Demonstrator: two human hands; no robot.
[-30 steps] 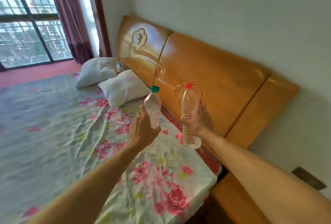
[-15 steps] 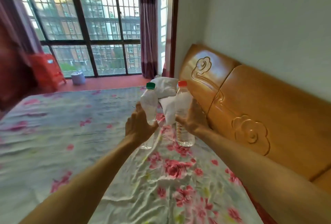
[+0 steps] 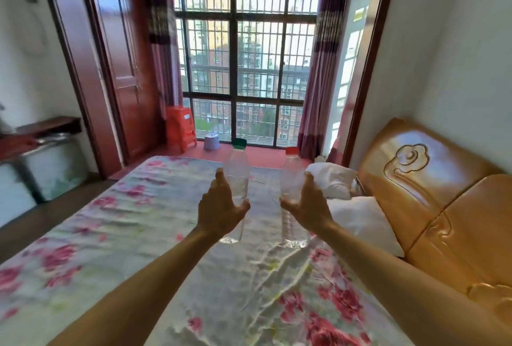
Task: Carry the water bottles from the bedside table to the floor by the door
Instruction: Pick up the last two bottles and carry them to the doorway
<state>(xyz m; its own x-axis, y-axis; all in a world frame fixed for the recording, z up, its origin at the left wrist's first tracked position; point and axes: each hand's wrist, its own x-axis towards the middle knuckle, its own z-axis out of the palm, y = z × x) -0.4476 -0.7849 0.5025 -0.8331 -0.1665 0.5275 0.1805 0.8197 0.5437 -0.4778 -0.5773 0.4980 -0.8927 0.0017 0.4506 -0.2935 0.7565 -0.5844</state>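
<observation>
Left grip [image 3: 221, 212] of mine is wrapped round the middle of the green-capped bottle [image 3: 237, 176], with the back of the hand towards me and the fingers curled round its far side. My right grip [image 3: 307, 207] holds the red-capped bottle [image 3: 291, 176] the same way, at about mid-height. Both arms are stretched out ahead of me.

From the head view, both bottles are clear plastic and stand upright in the air. They are side by side with a gap between them and do not touch. Their caps rise above my fingers and their bases show below my palms. They hang over the bed [image 3: 138, 235], lifted off its rumpled sheet printed with pink flowers.

To my right, two white pillows [image 3: 360, 223] lie against the carved, glossy wooden headboard [image 3: 443, 207], which stands along the pale wall. Straight ahead, past the foot of the bed, is a tall barred window [image 3: 243, 68] with buildings outside and purple curtains [image 3: 318, 82] on both sides. On the red floor under the window is a stack of red plastic stools [image 3: 181, 129], with a small pale tub [image 3: 212, 143] just beside it. On the left side of the room are dark red wooden doors [image 3: 122, 68], and nearer to me there is a low shelf [image 3: 41, 127] against the wall. What lies on that shelf is too blurred to tell.
</observation>
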